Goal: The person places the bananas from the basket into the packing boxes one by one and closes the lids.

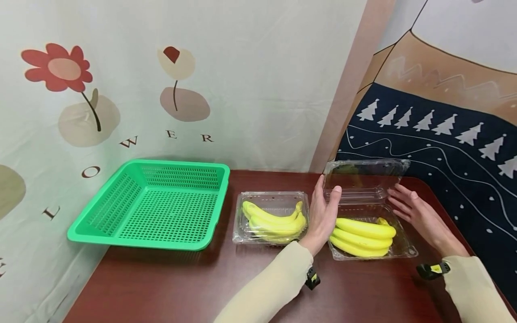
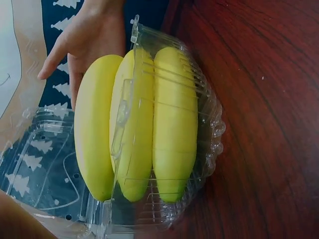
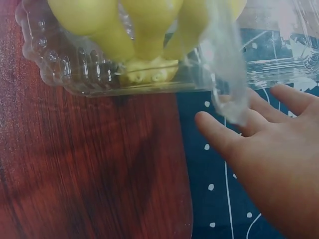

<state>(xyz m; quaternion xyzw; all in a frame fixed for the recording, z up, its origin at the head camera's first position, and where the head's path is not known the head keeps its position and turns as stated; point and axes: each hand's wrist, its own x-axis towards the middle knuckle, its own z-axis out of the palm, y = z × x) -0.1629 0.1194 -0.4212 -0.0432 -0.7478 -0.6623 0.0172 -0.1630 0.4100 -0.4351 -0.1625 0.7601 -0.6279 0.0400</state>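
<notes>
A bunch of yellow bananas point(image 1: 363, 237) lies in a clear plastic clamshell box point(image 1: 405, 251) on the right of the table. The box's lid point(image 1: 365, 177) stands raised at the back. My left hand point(image 1: 323, 213) is upright at the left side of the box, fingers straight beside the lid. On the other side my right hand point(image 1: 418, 211) has its fingers spread, fingertips close to the lid's right edge. The left wrist view shows the bananas point(image 2: 134, 129) side by side behind the clear wall. In the right wrist view their stem end point(image 3: 147, 72) faces that hand.
A second clear clamshell box point(image 1: 238, 235), closed, with bananas point(image 1: 274, 222) inside, stands just left of my left hand. Farther left is a green plastic basket point(image 1: 141, 244) on the dark red table point(image 1: 181, 282). Patterned cloth point(image 1: 262, 89) hangs behind the table.
</notes>
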